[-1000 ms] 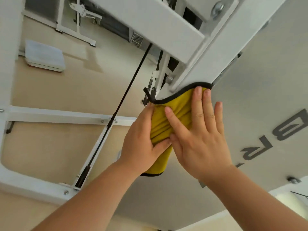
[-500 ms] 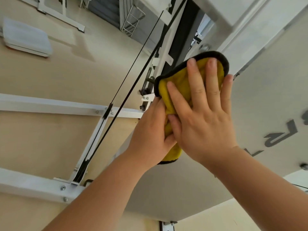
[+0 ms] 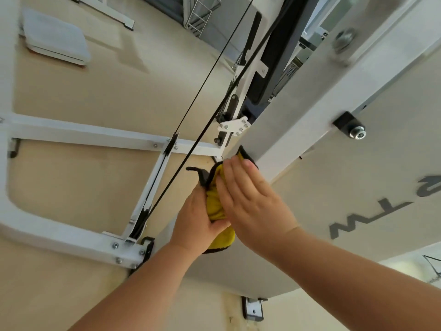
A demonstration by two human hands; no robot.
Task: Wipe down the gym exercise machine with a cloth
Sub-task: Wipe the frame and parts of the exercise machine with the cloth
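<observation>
While your left hand (image 3: 199, 220) clamps its grip round the lower end of the yellow cloth (image 3: 213, 201) and your right hand (image 3: 253, 204) presses it with straight fingers, the white beam (image 3: 310, 99) climbs up and right from the cloth's top edge, nearest your right fingertips.

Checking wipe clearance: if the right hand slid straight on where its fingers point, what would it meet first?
Past the edge of the cloth, probably the bolted bracket beside the white post; depth is unclear, so the right hand, flat on the cloth, may pass over it.
</observation>
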